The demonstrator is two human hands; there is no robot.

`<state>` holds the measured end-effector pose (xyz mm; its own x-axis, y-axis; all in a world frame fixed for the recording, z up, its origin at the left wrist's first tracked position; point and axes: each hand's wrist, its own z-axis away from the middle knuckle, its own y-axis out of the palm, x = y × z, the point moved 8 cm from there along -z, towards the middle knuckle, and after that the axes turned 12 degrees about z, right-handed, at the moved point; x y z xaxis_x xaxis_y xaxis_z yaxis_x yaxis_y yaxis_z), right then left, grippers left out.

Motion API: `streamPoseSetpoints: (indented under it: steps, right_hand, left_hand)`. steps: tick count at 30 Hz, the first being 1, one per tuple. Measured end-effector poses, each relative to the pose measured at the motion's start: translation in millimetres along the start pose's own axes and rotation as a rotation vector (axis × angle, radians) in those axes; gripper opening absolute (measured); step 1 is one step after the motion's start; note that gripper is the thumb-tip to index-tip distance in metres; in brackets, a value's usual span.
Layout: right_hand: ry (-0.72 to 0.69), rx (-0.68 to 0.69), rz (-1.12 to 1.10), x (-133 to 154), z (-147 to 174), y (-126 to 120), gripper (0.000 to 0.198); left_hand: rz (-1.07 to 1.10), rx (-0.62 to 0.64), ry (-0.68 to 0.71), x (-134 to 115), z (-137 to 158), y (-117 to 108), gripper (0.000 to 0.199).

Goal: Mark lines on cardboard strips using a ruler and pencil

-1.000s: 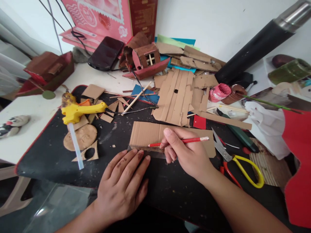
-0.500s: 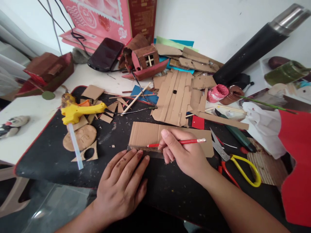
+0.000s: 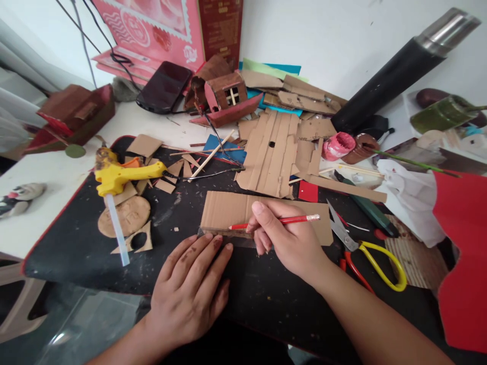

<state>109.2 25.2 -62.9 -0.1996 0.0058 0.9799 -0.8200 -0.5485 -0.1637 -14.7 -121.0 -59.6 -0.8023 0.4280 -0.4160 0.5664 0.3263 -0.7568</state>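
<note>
A red pencil is pinched in my right hand, its tip pointing left at the near edge of a flat cardboard piece. Along that edge lies a clear ruler-like strip, mostly covered by my hands. My left hand lies flat with fingers stretched out, its fingertips on the left end of the strip. Scissors with one yellow and one red handle rest just right of the cardboard, blades apart.
A yellow glue gun lies at left over cardboard scraps. Behind stand a small red boat model, a panelled cardboard piece and a black flask. Pink paint pot, green cutter and red sheet are at right.
The view has shifted very slightly. Both hands, the pencil and the cardboard hold nearly the same positions.
</note>
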Motion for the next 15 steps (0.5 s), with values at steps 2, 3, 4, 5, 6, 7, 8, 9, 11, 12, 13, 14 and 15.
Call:
streamPoseSetpoints:
  steps: [2,3,4,5,6,7,8,9,11,12,13,14,15]
  right_hand:
    - [0.004,0.002,0.007,-0.5,0.3,0.1,0.05]
    - [0.003,0.002,0.009,-0.5,0.6,0.1,0.049]
    - [-0.001,0.002,0.012,-0.3,0.8,0.1,0.049]
    - [-0.005,0.002,0.016,0.0,1.1,0.0,0.049]
    - [-0.01,0.003,0.022,0.3,1.4,0.1,0.049]
    - [-0.013,0.003,0.031,0.6,1.7,0.0,0.049]
    - [-0.013,0.003,0.043,0.6,2.0,-0.1,0.049]
    - [-0.011,0.005,0.057,0.4,2.3,-0.1,0.049]
    - [-0.009,0.009,0.081,0.1,2.7,-0.2,0.049]
    - [-0.01,0.011,0.089,0.0,2.9,-0.2,0.05]
    - [-0.011,0.014,0.094,-0.1,2.9,-0.1,0.05]
    - [-0.011,0.019,0.095,-0.3,2.9,0.1,0.05]
    - [-0.01,0.023,0.093,-0.5,2.9,0.4,0.05]
  left_hand:
    - [0.003,-0.005,-0.002,0.1,0.2,-0.1,0.036]
    - [0.005,-0.008,-0.003,0.2,0.3,-0.2,0.036]
    - [0.007,-0.01,-0.003,0.3,0.4,-0.4,0.036]
    - [0.008,-0.011,-0.003,0.3,0.5,-0.4,0.036]
    - [0.009,-0.011,-0.003,0.3,0.6,-0.3,0.036]
    - [0.009,-0.009,-0.003,0.3,0.7,-0.1,0.036]
    - [0.009,-0.008,-0.004,0.3,0.7,0.0,0.036]
    - [0.01,-0.009,-0.005,0.3,0.7,0.1,0.036]
    - [0.01,-0.014,-0.009,0.5,0.4,-0.1,0.036]
    - [0.01,-0.016,-0.01,0.6,0.2,-0.2,0.036]
    - [0.011,-0.017,-0.01,0.5,0.0,-0.2,0.036]
    - [0.011,-0.015,-0.01,0.6,-0.1,0.0,0.036]
    - [0.01,-0.014,-0.009,0.5,-0.1,0.0,0.036]
